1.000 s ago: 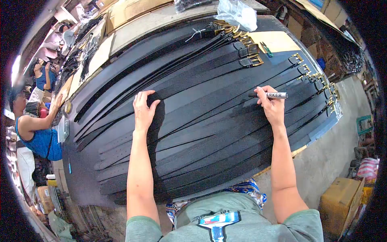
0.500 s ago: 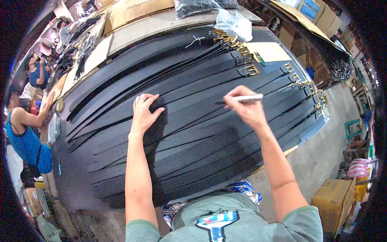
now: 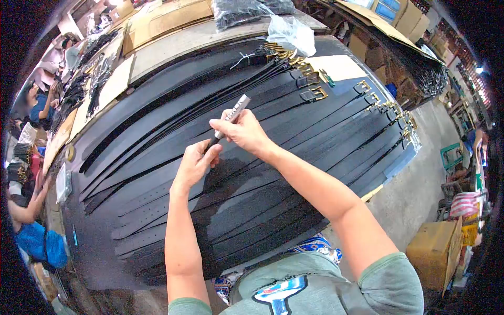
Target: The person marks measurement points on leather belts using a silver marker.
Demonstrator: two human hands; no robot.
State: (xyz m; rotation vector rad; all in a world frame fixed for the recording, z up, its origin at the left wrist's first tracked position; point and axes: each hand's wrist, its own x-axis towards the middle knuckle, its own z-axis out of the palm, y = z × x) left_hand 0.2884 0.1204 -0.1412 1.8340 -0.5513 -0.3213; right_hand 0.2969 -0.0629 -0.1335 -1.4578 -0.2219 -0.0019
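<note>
My right hand [image 3: 248,135] grips a white marker [image 3: 237,111] with dark lettering, tilted with its white end up and away. My left hand [image 3: 194,165] meets it from below, fingers closed around the marker's black lower end; whether that part is a cap cannot be made out. Both hands are above several black belts [image 3: 252,181] laid side by side across a dark table. Gold-coloured buckles [image 3: 362,88] lie at the right ends of the belts, and punched holes show near some left ends. More belts [image 3: 173,100] lie bunched beyond my hands.
A clear plastic bag [image 3: 292,35] and a pale sheet [image 3: 344,68] with green-handled snips [image 3: 327,79] lie at the far side. Rolled tape [image 3: 70,153] sits at the left edge. A person in blue [image 3: 39,244] is at the left. A cardboard box [image 3: 433,252] stands on the floor.
My right hand has moved left with the marker and turned it upward. The left hand, spread on the belts before, has closed on the marker's black end. The view has shifted slightly.
</note>
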